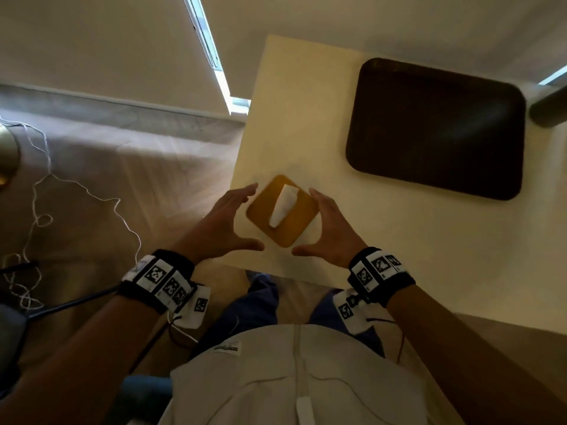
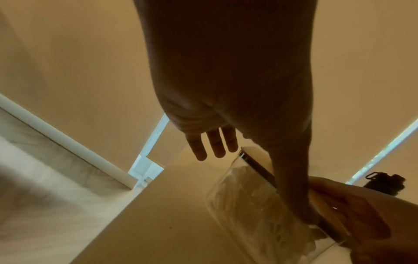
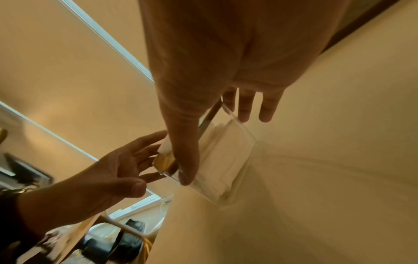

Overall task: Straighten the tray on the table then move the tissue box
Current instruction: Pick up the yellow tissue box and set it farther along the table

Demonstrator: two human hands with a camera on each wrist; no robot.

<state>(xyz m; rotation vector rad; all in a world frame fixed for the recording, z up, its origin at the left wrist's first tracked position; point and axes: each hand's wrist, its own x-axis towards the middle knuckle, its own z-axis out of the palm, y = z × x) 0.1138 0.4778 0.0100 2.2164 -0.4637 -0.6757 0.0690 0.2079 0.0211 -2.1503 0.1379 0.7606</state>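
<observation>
The tissue box (image 1: 267,207) has a tan wooden lid, clear walls and a white tissue (image 1: 283,204) sticking out. It stands turned at an angle near the near-left corner of the cream table (image 1: 399,256). My left hand (image 1: 256,216) is spread just off its left side and my right hand (image 1: 303,220) is at its right side, thumbs toward the near corner. In the wrist views, the left hand (image 2: 262,185) and right hand (image 3: 216,148) frame the box (image 2: 244,205) (image 3: 226,160) with straight fingers. The dark brown tray (image 1: 435,127) lies empty at the far right, slightly skewed.
A dark cylindrical object (image 1: 549,108) stands just right of the tray. The table's left edge runs close beside the box. A white cord (image 1: 40,210) trails over the floor at the left. My legs are against the table's near edge.
</observation>
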